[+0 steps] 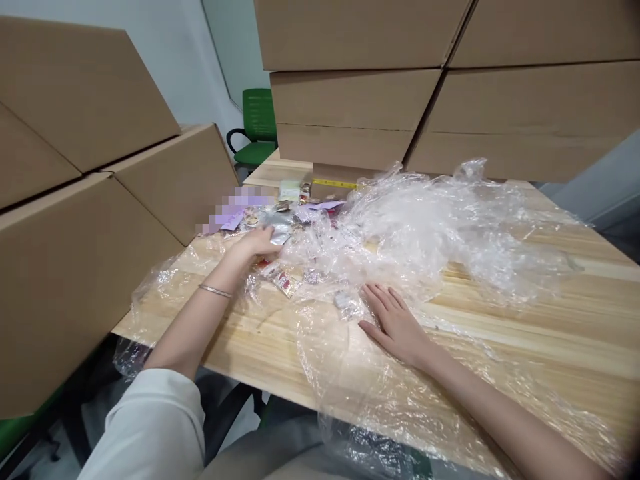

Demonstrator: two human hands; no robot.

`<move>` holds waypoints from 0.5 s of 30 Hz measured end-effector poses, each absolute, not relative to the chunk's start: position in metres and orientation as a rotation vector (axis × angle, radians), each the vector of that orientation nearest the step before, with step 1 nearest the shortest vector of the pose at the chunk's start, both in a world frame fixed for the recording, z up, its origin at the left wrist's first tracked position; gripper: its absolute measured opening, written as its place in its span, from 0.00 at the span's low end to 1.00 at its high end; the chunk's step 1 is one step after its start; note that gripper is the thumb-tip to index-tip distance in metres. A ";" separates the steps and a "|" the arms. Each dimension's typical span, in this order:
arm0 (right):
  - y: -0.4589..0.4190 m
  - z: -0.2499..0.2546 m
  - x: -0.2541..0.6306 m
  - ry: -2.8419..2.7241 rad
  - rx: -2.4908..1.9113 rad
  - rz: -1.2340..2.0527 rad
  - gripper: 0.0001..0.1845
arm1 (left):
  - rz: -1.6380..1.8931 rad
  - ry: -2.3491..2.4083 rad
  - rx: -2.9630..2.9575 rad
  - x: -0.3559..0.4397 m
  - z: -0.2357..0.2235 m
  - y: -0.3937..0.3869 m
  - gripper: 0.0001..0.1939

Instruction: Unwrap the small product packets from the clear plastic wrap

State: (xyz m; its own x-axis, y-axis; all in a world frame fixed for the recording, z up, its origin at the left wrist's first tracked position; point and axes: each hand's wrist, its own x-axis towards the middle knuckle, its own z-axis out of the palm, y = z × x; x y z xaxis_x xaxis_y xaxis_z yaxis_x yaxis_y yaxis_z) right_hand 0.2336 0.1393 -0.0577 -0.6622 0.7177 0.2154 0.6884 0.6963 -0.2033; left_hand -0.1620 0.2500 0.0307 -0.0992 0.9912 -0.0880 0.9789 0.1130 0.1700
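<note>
My right hand (395, 327) lies flat on clear plastic film (330, 347) over the wooden table, fingers stretched out and nothing in them. Just past its fingertips is a small pale packet (344, 301) under or among the film. My left hand (261, 243) reaches to a heap of small packets, with thumb and fingers apart beside a silvery packet (281, 225). Whether it touches that packet is hard to tell. Nearer to me lies a gold and red packet (287, 283). Purple papers (320, 205) stick out of the heap, partly covered by film.
A large crumpled mass of clear plastic (430, 220) covers the table's (565, 320) middle and right. Big cardboard boxes (150, 193) are stacked at the left, and more boxes (350, 100) rise behind. A yellow tape strip (334, 183) and a green chair (259, 120) are at the back.
</note>
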 end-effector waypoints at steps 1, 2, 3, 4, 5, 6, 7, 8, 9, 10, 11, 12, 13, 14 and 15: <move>0.139 -0.058 0.233 -2.634 -1.118 0.150 0.39 | 0.046 2.211 1.964 -0.157 0.027 0.252 0.35; 0.139 -0.058 0.233 -2.640 -1.124 0.152 0.38 | 0.003 2.222 1.952 -0.153 0.025 0.255 0.35; 0.139 -0.058 0.233 -2.646 -1.131 0.155 0.38 | -0.032 2.229 1.942 -0.150 0.025 0.256 0.35; 0.139 -0.058 0.233 -2.650 -1.139 0.158 0.38 | -0.060 2.232 1.936 -0.149 0.026 0.258 0.34; 0.139 -0.058 0.233 -2.651 -1.147 0.162 0.37 | -0.080 2.233 1.935 -0.149 0.029 0.260 0.32; 0.139 -0.057 0.233 -2.652 -1.155 0.167 0.37 | -0.091 2.233 1.940 -0.150 0.033 0.261 0.30; 0.139 -0.057 0.233 -2.650 -1.161 0.173 0.37 | -0.094 2.234 1.951 -0.151 0.038 0.262 0.29; 0.139 -0.057 0.233 -2.648 -1.164 0.180 0.38 | -0.089 2.235 1.965 -0.153 0.042 0.262 0.29; 0.139 -0.057 0.233 -2.645 -1.162 0.187 0.38 | -0.079 2.235 1.981 -0.154 0.047 0.262 0.30; 0.139 -0.057 0.233 -2.643 -1.157 0.192 0.38 | -0.068 2.232 2.006 -0.156 0.051 0.261 0.32; 0.139 -0.057 0.233 -2.639 -1.152 0.196 0.38 | -0.062 2.224 2.047 -0.157 0.053 0.260 0.35; 0.139 -0.057 0.233 -2.635 -1.147 0.197 0.39 | -0.076 2.214 2.102 -0.158 0.055 0.259 0.37; 0.139 -0.057 0.233 -2.630 -1.144 0.197 0.39 | -0.108 2.206 2.160 -0.159 0.056 0.258 0.39; 0.139 -0.057 0.233 -2.625 -1.142 0.197 0.39 | -0.153 2.203 2.212 -0.160 0.056 0.258 0.39; 0.139 -0.057 0.233 -2.621 -1.143 0.199 0.39 | -0.203 2.206 2.250 -0.160 0.054 0.258 0.37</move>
